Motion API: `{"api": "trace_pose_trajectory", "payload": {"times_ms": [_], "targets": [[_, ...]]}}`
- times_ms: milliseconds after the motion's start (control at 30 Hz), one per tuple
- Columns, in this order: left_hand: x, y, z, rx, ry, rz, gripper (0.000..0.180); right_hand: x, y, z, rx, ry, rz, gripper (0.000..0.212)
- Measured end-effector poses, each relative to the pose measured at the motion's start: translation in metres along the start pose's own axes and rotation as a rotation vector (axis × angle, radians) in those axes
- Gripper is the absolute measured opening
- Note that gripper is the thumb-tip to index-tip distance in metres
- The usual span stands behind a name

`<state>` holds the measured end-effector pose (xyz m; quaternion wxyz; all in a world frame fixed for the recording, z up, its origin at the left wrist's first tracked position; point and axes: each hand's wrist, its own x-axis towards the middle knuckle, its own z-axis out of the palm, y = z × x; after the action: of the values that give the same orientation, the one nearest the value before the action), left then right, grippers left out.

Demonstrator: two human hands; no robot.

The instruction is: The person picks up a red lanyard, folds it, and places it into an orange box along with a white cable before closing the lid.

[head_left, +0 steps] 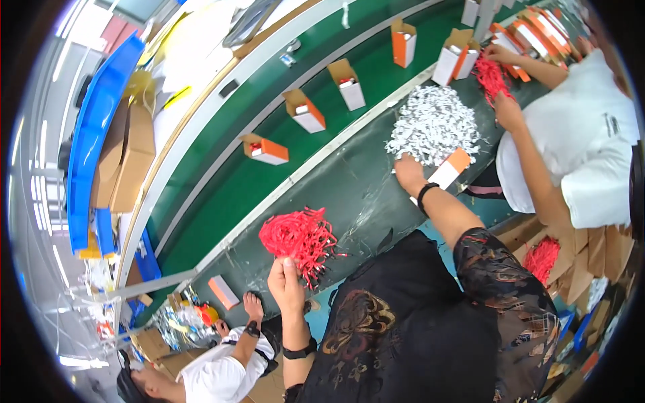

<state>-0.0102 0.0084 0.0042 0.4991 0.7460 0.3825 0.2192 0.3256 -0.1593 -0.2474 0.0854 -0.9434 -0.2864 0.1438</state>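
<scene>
My left hand (pixel 286 290) is closed at the lower edge of a tangled heap of red cords (pixel 299 238), thumb and fingers pressed together on the cord there. At the near-left edge of a wide pile of small white pieces (pixel 435 124), my right hand (pixel 408 174) has its fingers curled down. What those fingertips hold, if anything, is too small to make out. A white and orange box (pixel 445 171) lies on the dark work surface (pixel 356 201), just beside my right wrist.
Open boxes (pixel 308 114) stand spaced along a green conveyor belt (pixel 222 195) beyond the work surface. On the right, a co-worker (pixel 571 127) handles red cords (pixel 492 77); another co-worker (pixel 225 356) is at lower left near a closed box (pixel 224 292). Cartons (pixel 584 258) fill the lower right.
</scene>
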Motion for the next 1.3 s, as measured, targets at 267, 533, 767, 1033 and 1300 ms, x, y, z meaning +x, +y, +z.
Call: {"api": "trace_pose_trajectory", "payload": {"times_ms": [267, 533, 767, 1033, 1300], "targets": [[0.01, 0.024, 0.013, 0.053, -0.183, 0.013, 0.023, -0.053, -0.094, -0.1, 1.103, -0.189, -0.331, 0.017], [0.02, 0.04, 0.007, 0.247, -0.397, 0.212, 0.019, -0.123, -0.169, -0.188, 0.875, -0.287, -0.769, 0.017], [0.019, 0.035, 0.002, 0.313, -0.348, 0.229, 0.02, -0.144, -0.176, -0.199, 0.835, -0.412, -0.678, 0.016], [0.013, 0.032, 0.004, 0.276, -0.324, 0.191, 0.019, -0.155, -0.177, -0.185, 0.646, -0.105, -0.742, 0.016], [0.022, -0.005, 0.006, -0.422, -0.558, -0.115, 0.023, -0.148, -0.175, -0.215, 0.88, -0.64, -0.696, 0.017]]}}
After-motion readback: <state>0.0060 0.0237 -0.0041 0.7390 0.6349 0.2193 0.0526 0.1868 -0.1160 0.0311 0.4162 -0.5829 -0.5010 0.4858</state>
